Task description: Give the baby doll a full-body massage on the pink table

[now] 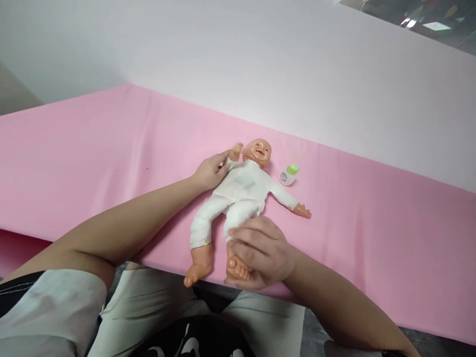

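A baby doll (243, 181) with a white cloth body lies on its back on the pink cover, head away from me and feet towards me. My left hand (211, 171) is closed around its upper arm on the left side of the view, by the shoulder. Around the lower leg and foot on the right curls my right hand (264, 253), its thumb below the foot (238, 268) and its fingers over the shin. The doll's other foot (199, 265) lies free near the front edge. Its other arm (284, 194) stretches out to the right.
A small white bottle with a light green cap (289, 174) stands tilted-looking beside the doll's head. The pink-covered table (92, 144) runs across the view, with a pale wall (230, 64) behind it. My legs are under the front edge.
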Demonstrator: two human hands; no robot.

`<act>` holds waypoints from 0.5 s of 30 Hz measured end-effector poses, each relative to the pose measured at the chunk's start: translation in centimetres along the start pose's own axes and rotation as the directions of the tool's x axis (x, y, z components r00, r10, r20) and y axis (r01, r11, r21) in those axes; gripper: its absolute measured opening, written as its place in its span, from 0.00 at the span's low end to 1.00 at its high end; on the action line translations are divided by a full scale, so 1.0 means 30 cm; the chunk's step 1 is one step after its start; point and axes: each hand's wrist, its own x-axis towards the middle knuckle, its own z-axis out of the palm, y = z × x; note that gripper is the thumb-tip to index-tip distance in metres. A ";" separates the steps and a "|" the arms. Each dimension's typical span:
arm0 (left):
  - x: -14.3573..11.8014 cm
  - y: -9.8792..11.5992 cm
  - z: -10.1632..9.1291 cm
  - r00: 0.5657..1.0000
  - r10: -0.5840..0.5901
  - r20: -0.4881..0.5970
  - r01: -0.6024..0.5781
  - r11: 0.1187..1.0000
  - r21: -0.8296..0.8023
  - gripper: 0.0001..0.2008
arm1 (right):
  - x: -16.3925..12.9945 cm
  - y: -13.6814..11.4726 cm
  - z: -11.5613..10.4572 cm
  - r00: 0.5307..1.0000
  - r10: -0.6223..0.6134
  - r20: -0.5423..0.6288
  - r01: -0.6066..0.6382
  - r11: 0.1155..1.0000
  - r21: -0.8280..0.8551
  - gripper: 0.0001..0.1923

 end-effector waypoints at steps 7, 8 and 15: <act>0.003 0.005 0.000 0.953 0.227 0.200 -0.292 0.864 0.410 0.28 | -0.013 0.119 -0.030 0.945 0.277 -0.173 -0.311 0.925 -0.219 0.28; 0.004 0.005 0.001 0.949 0.237 0.209 -0.306 0.850 0.428 0.27 | -0.020 0.141 -0.026 0.932 0.327 -0.159 -0.356 0.909 -0.217 0.27; -0.011 0.028 -0.002 0.979 0.153 0.133 -0.193 0.902 0.387 0.27 | -0.027 0.158 -0.036 0.934 0.338 -0.114 -0.356 0.910 -0.214 0.27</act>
